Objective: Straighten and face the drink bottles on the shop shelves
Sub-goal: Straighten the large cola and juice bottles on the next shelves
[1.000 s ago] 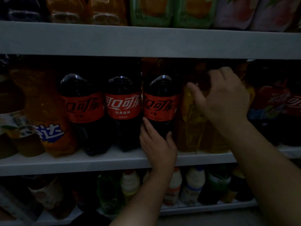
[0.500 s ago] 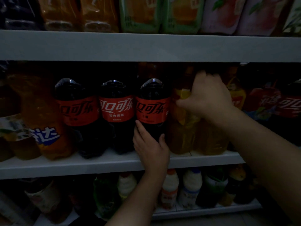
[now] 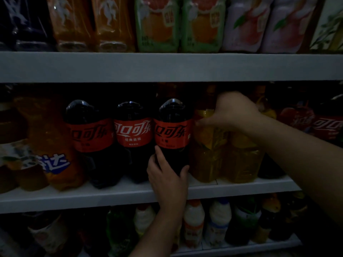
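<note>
Head view, close, facing the middle shelf (image 3: 167,193) squarely

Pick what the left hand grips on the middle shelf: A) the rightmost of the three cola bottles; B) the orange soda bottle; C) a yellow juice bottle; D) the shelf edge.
A: the left hand curls round the rightmost cola bottle, just below its red label.

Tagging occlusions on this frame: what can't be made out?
Head view only.
- Fingertips of the right hand: hidden behind the yellow drink bottle it grips.
- Cola bottle base: covered by the left hand gripping it.
- Cola caps: lost in shadow under the upper shelf.
- Top-shelf juice bottles: cut off by the top edge.
- Bottom-shelf bottles: labels too dark to read.
</note>
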